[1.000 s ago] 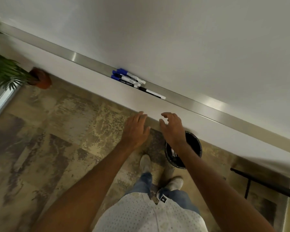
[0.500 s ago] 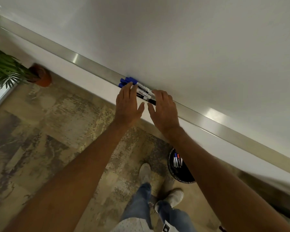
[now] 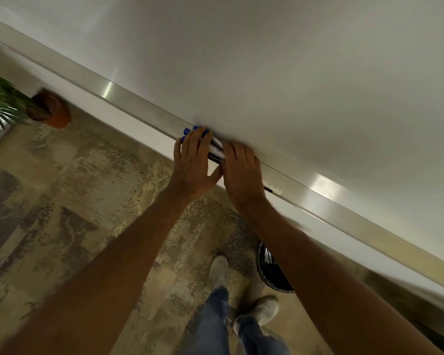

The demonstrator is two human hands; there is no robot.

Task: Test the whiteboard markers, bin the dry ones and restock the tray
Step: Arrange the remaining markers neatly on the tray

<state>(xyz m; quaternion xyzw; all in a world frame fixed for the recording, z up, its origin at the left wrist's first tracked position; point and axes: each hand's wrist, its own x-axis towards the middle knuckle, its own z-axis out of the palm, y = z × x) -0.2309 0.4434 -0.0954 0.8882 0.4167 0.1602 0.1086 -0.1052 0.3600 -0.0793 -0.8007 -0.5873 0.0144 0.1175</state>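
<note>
Two hands flat over the markers (image 3: 215, 149) lying bunched in the metal tray (image 3: 144, 111) beneath the whiteboard (image 3: 267, 73). Left hand (image 3: 194, 162): fingers straight, resting across the blue-capped ends, not curled round them. Right hand (image 3: 242, 172): fingers extended over the barrels' other end, tips against the board edge; grip underneath not visible. Black bin (image 3: 272, 272) on the floor below the right forearm, partly hidden. Potted plant (image 3: 16, 106) far left.
</note>
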